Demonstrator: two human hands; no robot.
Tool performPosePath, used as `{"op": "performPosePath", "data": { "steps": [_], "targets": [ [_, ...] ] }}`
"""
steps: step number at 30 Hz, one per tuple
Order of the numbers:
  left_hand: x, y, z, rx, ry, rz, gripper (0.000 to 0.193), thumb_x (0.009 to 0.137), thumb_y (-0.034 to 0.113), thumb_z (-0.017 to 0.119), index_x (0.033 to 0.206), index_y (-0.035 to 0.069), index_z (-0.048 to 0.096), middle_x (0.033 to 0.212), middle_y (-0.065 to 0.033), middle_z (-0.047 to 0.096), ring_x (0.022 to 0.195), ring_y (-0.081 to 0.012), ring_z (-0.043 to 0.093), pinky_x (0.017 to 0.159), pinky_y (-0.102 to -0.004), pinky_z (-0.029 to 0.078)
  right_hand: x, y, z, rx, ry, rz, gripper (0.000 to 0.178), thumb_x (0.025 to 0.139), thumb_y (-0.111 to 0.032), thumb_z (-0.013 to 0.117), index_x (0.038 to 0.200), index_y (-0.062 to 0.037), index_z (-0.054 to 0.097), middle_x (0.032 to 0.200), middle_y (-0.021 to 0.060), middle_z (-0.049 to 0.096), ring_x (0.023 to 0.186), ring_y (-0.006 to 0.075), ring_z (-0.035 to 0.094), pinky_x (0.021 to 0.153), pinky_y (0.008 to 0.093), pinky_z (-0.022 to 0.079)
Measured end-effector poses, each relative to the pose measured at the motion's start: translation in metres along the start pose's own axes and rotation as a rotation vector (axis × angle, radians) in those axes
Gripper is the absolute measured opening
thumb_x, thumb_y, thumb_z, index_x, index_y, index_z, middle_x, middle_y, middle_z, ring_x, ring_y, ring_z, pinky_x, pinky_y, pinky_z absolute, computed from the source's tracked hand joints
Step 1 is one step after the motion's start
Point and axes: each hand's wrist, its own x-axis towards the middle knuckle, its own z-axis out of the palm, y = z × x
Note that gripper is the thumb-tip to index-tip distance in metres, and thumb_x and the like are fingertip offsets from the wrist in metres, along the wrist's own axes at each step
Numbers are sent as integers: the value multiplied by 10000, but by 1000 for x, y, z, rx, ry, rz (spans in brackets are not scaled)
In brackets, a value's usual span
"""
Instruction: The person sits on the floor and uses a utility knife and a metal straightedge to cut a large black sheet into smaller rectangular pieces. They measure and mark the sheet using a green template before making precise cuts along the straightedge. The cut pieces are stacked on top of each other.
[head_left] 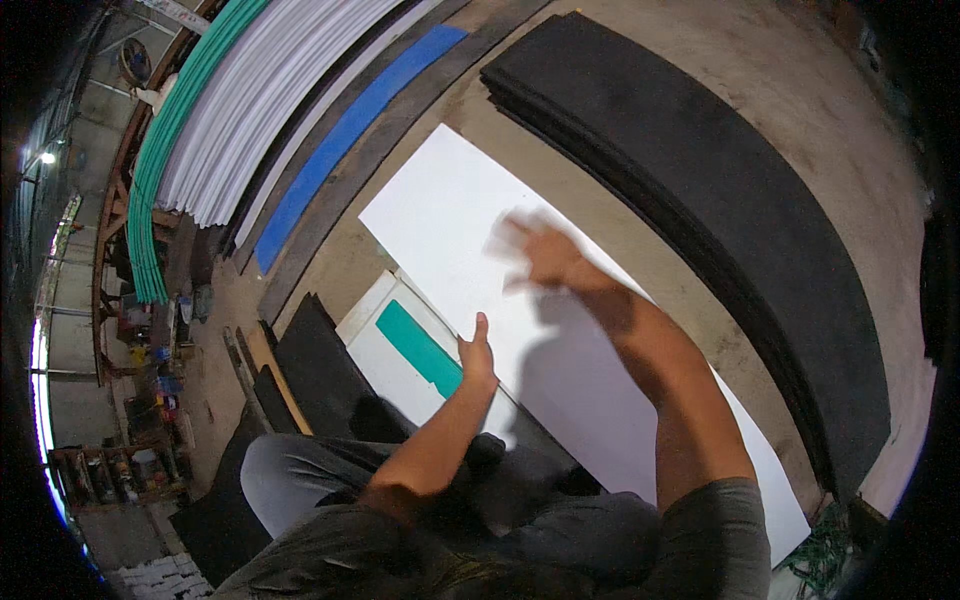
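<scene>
A long white sheet (450, 200) lies slantwise in front of me, from the upper middle to the lower right. My left hand (478, 358) is at its near edge, with the thumb up along the sheet and the other fingers hidden, apparently gripping that edge. Above the sheet's surface, my right hand (545, 255) is spread and smeared by motion, holding nothing; whether it touches the sheet I cannot tell. Under and beside the near edge is a white piece (385, 365) with a green strip (420, 345) on it.
A stack of black sheets (690, 170) lies beyond the white sheet. At upper left are stacked white sheets (250, 100), green sheets (165, 190) and a blue strip (350, 140). Black pieces (315, 350) lie near my knee. Green scraps (825, 550) are at lower right.
</scene>
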Motion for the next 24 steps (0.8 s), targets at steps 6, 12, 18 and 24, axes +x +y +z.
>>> {"op": "performPosePath", "data": {
  "steps": [6, 12, 18, 24],
  "targets": [
    [-14, -4, 4, -101, 14, 19, 1030, 905, 524, 765, 1600, 0, 214, 1596, -193, 367, 1446, -333, 382, 1203, -475, 311, 30, 5, -71, -229, -5, 352, 793, 1015, -611, 477, 1608, -101, 342, 1656, 178, 330, 1540, 378, 277, 1267, 531, 172],
    [-38, 34, 16, -31, 146, 92, 737, 979, 450, 702, 1508, 10, 438, 1461, -163, 531, 1336, -302, 499, 1139, -424, 369, 40, -118, -22, -179, -363, -194, 730, 968, -591, 592, 1554, -174, 465, 1626, 181, 378, 1517, 360, 330, 1231, 534, 257],
    [-7, -14, -112, 141, 348, 266, 680, 1019, 408, 651, 1499, -33, 456, 1494, -215, 521, 1391, -329, 484, 1177, -409, 348, 67, -206, -18, -192, -326, -144, 670, 939, -382, 669, 1481, -36, 480, 1530, 230, 460, 1444, 412, 412, 1154, 600, 353],
    [-78, 15, -199, 562, 842, 135, 932, 877, 538, 759, 1543, 4, 384, 1568, -282, 398, 1484, -448, 335, 1227, -526, 266, 53, -297, 16, -56, -393, -496, 754, 850, -354, 792, 1487, -88, 489, 1544, 230, 441, 1451, 396, 416, 1166, 554, 377]
  ]
}}
